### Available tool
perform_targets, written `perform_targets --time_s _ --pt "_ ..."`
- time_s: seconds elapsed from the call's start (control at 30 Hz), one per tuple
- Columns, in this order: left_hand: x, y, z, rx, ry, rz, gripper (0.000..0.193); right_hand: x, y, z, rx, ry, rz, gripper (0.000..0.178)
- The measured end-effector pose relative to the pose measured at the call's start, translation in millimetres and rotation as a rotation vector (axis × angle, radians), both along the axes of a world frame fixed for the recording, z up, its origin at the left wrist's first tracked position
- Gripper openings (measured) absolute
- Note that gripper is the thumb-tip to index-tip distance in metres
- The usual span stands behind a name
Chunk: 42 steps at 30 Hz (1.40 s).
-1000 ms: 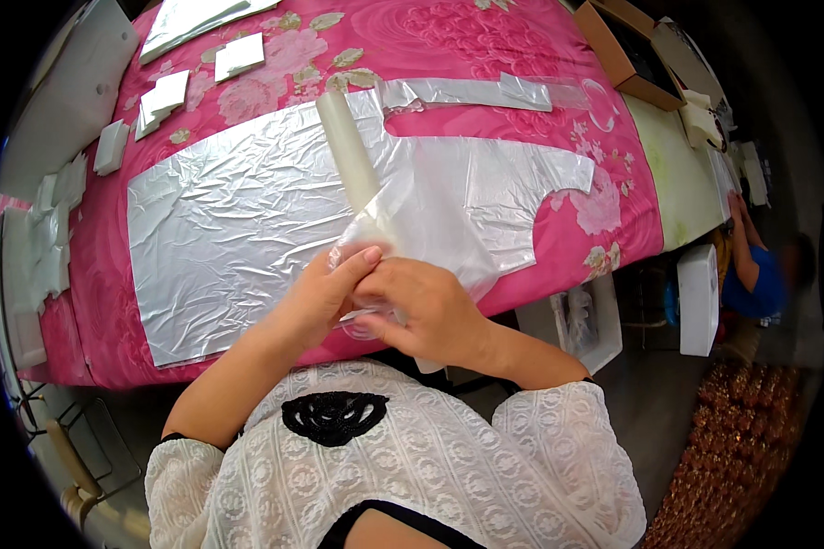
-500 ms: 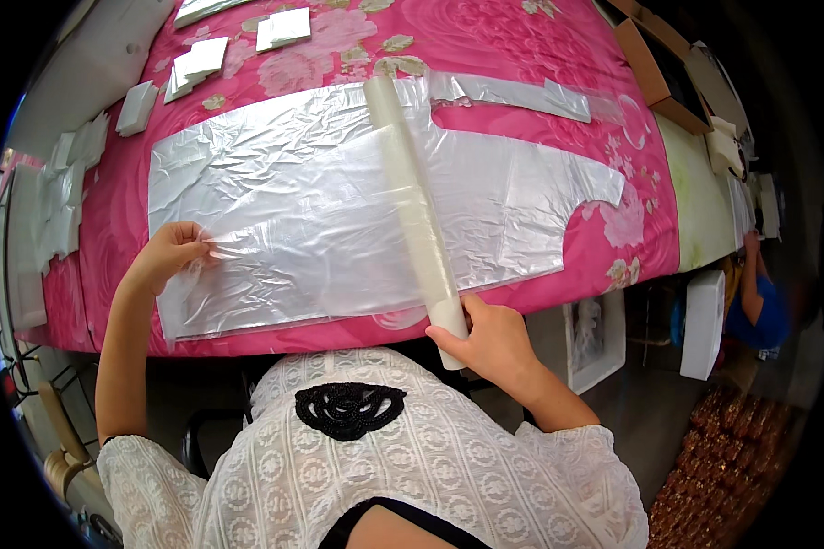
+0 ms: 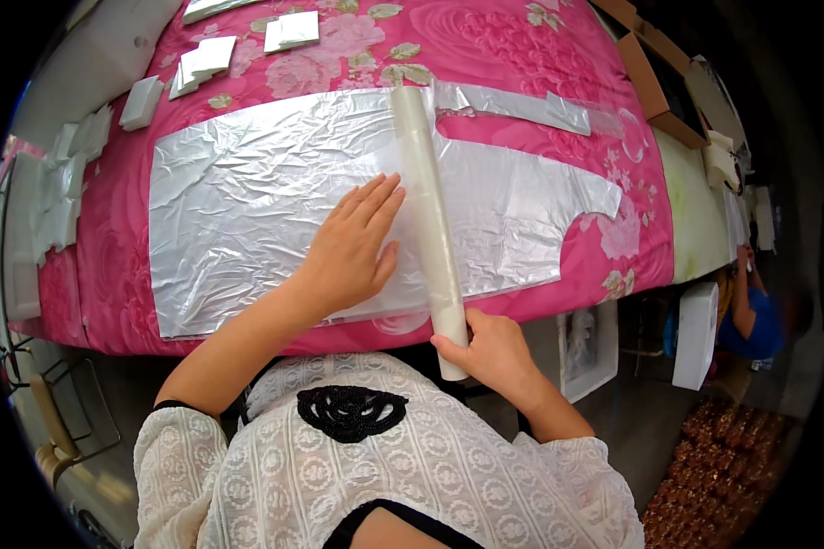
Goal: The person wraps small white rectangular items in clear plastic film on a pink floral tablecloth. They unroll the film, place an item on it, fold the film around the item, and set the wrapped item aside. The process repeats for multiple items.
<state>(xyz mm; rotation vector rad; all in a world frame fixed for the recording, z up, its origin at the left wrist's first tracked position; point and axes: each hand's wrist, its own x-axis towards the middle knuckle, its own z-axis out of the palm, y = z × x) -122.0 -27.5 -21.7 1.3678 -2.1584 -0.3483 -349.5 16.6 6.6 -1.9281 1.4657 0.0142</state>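
A thin, shiny, see-through plastic sheet [image 3: 238,220] lies creased across the table, with a cut-out, garment-like outline on its right side. Across its middle rests a long pale roller tube [image 3: 428,206], its near end jutting past the table's front edge. My right hand [image 3: 494,352] is wrapped round that near end, thumb on top. Flat on the sheet, just left of the tube, lies my left hand [image 3: 350,252], its fingers stretched out and holding nothing. A narrow strip of plastic [image 3: 513,107] extends rightward from the sheet's far edge.
A pink flowered cloth [image 3: 485,46] covers the table. Folded plastic packets [image 3: 291,32] lie at the far left, with more stacked along the left edge. An open cardboard box [image 3: 655,87] stands at the far right. Below the right side are white foam boxes [image 3: 696,337] and a person in blue [image 3: 755,320].
My left hand has let go of the sheet's left part and moved right, now flat beside the tube. That part of the sheet lies flatter. The right hand still grips the tube.
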Motion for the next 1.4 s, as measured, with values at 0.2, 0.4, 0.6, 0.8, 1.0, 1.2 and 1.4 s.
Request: perform_targets --time_s 0.2,0.4,0.6,0.8,1.0,1.2,1.4 --pt "-27.9 -2.1 -35.6 0.093 -0.182 0.031 0.067 -9.5 -10.8 4.9 0.163 -0.021 0.041 0.053" --pt "-27.4 -1.9 -35.6 0.101 -0.281 0.044 0.073 19.7 -106.1 -11.9 0.103 -0.336 -0.068 0.053" --pt "-28.4 -2.4 -36.9 0.085 -0.268 0.05 0.075 69.3 -207.1 -38.2 0.431 -0.927 -0.376 0.033" --pt "-26.2 -2.3 -35.8 0.089 -0.281 0.043 0.075 62.5 -254.9 -46.4 0.529 -1.726 -0.854 0.025" --pt "-28.3 -1.4 -36.0 0.063 -0.267 0.049 0.073 44.7 -266.5 24.5 0.079 -1.85 -0.452 0.035" --pt "-22.4 0.9 -42.8 -0.049 -0.148 0.026 0.073 210.3 -147.9 30.9 -0.183 -0.735 0.19 0.061" --pt "-29.6 -7.0 -55.0 -0.122 -0.419 0.034 0.072 307.1 -50.8 -42.8 -0.245 -0.554 0.535 0.07"
